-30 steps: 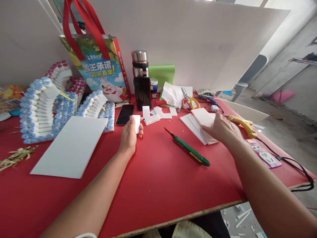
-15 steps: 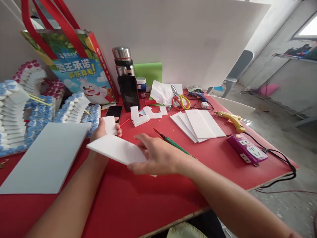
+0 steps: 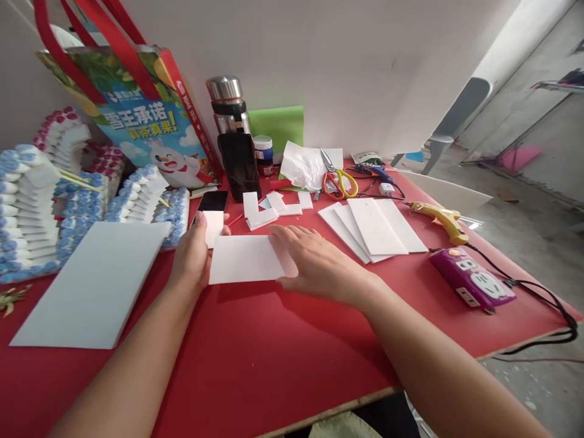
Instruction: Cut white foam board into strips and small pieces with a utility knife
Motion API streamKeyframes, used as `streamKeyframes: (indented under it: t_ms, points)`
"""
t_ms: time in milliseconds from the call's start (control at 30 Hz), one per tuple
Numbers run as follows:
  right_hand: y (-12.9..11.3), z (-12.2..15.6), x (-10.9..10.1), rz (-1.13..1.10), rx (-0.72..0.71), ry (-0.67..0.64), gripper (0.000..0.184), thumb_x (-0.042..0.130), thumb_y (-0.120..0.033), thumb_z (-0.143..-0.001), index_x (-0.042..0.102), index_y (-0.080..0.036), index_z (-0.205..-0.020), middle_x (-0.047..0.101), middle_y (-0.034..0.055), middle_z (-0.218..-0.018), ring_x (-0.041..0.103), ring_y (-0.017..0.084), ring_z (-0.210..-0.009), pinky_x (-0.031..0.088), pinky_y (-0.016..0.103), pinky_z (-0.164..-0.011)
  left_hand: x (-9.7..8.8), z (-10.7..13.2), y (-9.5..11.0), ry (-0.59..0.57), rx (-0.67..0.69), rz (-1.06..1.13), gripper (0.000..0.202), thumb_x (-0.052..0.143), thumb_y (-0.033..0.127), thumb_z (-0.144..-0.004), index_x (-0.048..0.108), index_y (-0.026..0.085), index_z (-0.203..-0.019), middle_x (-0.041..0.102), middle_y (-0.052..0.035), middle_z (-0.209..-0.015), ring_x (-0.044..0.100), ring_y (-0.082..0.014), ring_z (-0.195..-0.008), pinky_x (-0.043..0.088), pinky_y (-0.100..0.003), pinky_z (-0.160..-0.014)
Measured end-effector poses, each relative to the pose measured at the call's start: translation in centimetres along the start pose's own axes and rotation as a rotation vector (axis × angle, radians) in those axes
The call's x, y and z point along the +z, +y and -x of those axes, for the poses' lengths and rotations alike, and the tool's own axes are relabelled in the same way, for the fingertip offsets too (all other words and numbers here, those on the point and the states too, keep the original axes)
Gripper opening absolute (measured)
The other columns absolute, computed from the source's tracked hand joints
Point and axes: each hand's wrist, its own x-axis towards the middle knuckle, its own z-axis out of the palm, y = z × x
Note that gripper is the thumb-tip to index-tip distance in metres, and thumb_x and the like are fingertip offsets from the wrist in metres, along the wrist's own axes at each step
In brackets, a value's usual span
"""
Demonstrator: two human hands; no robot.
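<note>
My left hand (image 3: 191, 255) is closed on a small white foam board piece (image 3: 213, 227), which stands up between thumb and fingers. With thumb and fingers my right hand (image 3: 319, 264) grips the right end of a larger white rectangular foam board (image 3: 246, 258). That board is raised above the red table, its broad face tilted toward me. Its left edge lies against or just in front of my left fingers; I cannot tell whether they touch. Several cut white board strips (image 3: 376, 228) lie overlapped to the right of my right hand.
A large white board (image 3: 91, 286) lies at left beside cotton-swab-like models (image 3: 27, 213). Behind are a printed bag (image 3: 150, 121), a thermos (image 3: 228, 103), a phone (image 3: 239, 164), board offcuts (image 3: 260, 216) and scissors (image 3: 340, 182). A yellow glue gun (image 3: 438, 222) and purple power strip (image 3: 472, 277) sit at right.
My right hand has levelled the larger board and turned its face toward me, bringing its left end beside my left hand. The green-handled knife is now hidden. The view has shifted slightly.
</note>
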Motion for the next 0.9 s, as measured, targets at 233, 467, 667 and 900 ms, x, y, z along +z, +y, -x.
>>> streamKeyframes:
  t_ms: [233,467,667,900]
  points:
    - [1.1,-0.3,1.0,0.178,-0.119,0.105,0.078,0.062,-0.007,-0.076,0.034,-0.018,-0.149,0.051,0.0161,-0.144,0.044,0.031,-0.137,0.02,0.056,-0.119,-0.1,1.1,-0.1,-0.216,-0.011,-0.045,0.051,0.084,0.049,-0.069,0.073,0.015,-0.105,0.07,-0.0046,-0.081,0.062,-0.0128,-0.062,0.049,-0.021,-0.055]
    - [2.1,-0.8,1.2,0.14,0.049,0.305,0.082,0.066,-0.017,-0.082,0.028,-0.021,-0.154,0.032,0.0173,-0.158,0.019,0.034,-0.151,0.014,0.061,-0.12,0.5,1.4,-0.6,-0.09,0.065,0.06,0.045,0.09,0.036,-0.064,0.074,0.016,-0.101,0.075,-0.0065,-0.096,0.068,-0.0168,-0.082,0.054,-0.027,-0.075]
    - [3.4,-1.2,0.5,-0.674,0.408,0.521,0.086,0.077,-0.048,-0.077,0.037,-0.025,-0.149,0.046,0.0152,-0.147,0.053,0.03,-0.129,0.051,0.048,-0.102,0.3,1.2,-0.8,0.038,0.246,-0.013,0.04,0.086,0.036,-0.067,0.076,0.018,-0.102,0.074,-0.0043,-0.092,0.067,-0.0157,-0.078,0.053,-0.025,-0.072]
    - [4.6,-1.7,1.1,-1.336,0.466,0.413,0.035,0.084,-0.035,-0.07,0.069,-0.015,-0.094,0.072,0.0051,-0.091,0.069,0.016,-0.072,0.063,0.028,-0.064,1.2,2.3,-0.4,-0.04,0.291,-0.014,0.035,0.079,0.044,-0.076,0.075,0.017,-0.098,0.074,-0.0054,-0.092,0.067,-0.0161,-0.078,0.052,-0.024,-0.07]
